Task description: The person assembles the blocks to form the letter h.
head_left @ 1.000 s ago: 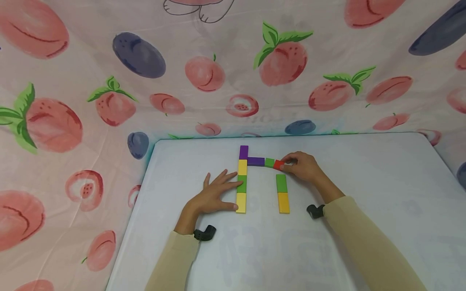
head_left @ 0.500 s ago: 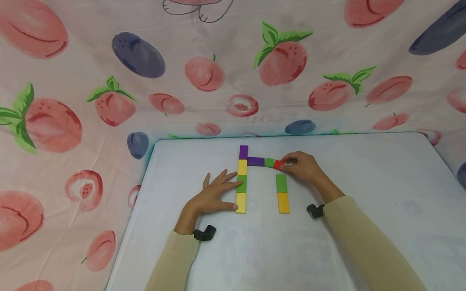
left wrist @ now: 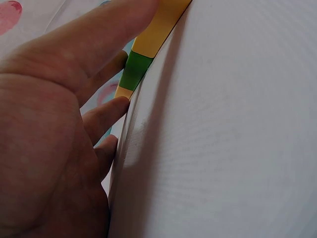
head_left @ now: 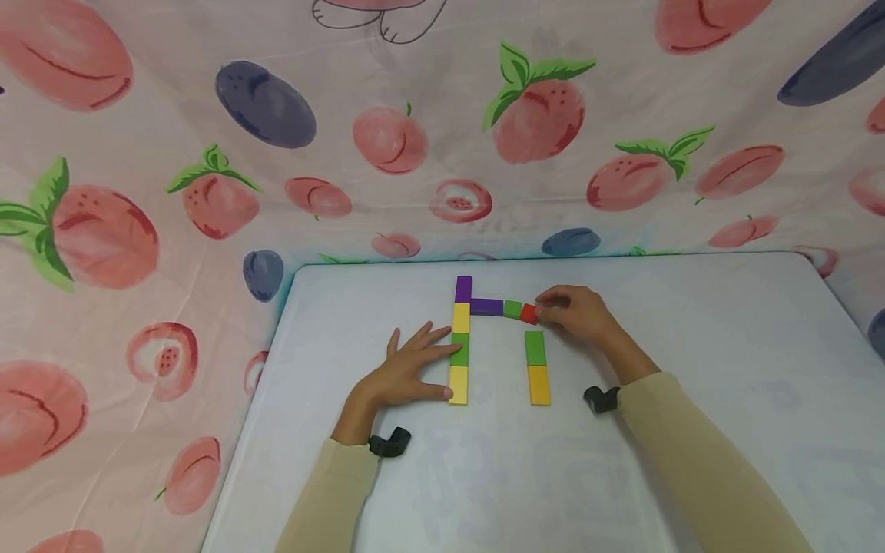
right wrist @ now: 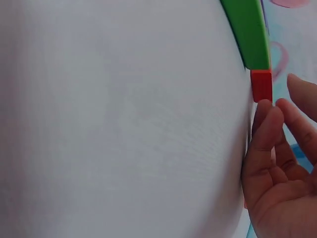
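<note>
My left hand (head_left: 401, 372) is spread along the left side of a column of flat blocks. Its thumb touches the near yellow block (head_left: 459, 385) and its index finger lies on a green block (head_left: 459, 338). Above these are another yellow block (head_left: 461, 316) and a purple block (head_left: 464, 289). A purple bar (head_left: 487, 307), a small green block (head_left: 512, 309) and a small red block (head_left: 528, 312) run rightward from the column. My right hand (head_left: 577, 313) is at the red block's right edge, loosely bent. In the right wrist view its fingertips are just below the red block (right wrist: 261, 86), not around it.
A separate short column, a green block (head_left: 535, 348) over an orange-yellow block (head_left: 539, 385), lies below the red block. All of it rests on a white table (head_left: 512, 484). A fruit-print cloth (head_left: 415, 77) rises behind the table and at its left. Both wrists wear black cameras.
My right hand has drawn slightly right, and its fingertips have come off the red block they were gripping. The left hand and the blocks have stayed in place.
</note>
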